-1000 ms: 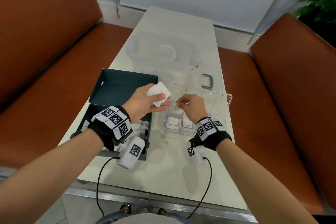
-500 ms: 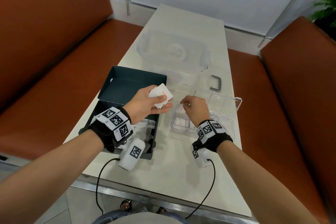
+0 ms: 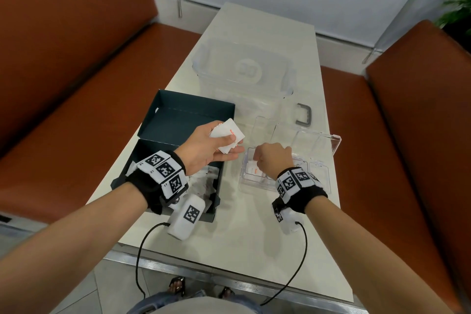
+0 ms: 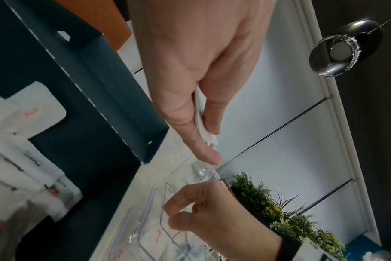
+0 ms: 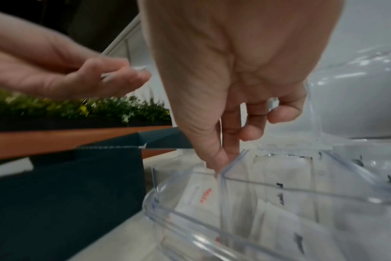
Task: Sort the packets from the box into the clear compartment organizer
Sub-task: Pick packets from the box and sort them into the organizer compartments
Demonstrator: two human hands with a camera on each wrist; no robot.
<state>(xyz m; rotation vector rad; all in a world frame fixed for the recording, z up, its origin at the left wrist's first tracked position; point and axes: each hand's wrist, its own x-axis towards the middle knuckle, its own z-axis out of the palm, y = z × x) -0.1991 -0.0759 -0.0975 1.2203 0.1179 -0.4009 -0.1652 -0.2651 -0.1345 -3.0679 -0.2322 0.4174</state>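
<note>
- Dark teal cardboard box (image 3: 175, 120), lid flipped open, sits nearest on the left side of the pale rectangular table (image 3: 254, 250); loose white packets with red and black print (image 4: 22, 159) lie inside it.
- Left hand (image 3: 204, 146) is above the box's right edge, thumb and fingers curled round a small stack of white packets with red lettering (image 3: 228, 136).
- Right hand (image 3: 274, 160) is over the clear plastic compartment organizer (image 3: 323, 183), just right of the box. Fingers curled, thumb and forefinger tips dipped into the near-left compartment. Can't tell whether they hold a packet.
- White packets already lie in the near compartments.
- Behind: large clear plastic storage bin (image 3: 244, 69) and grey handle (image 3: 304, 116).
</note>
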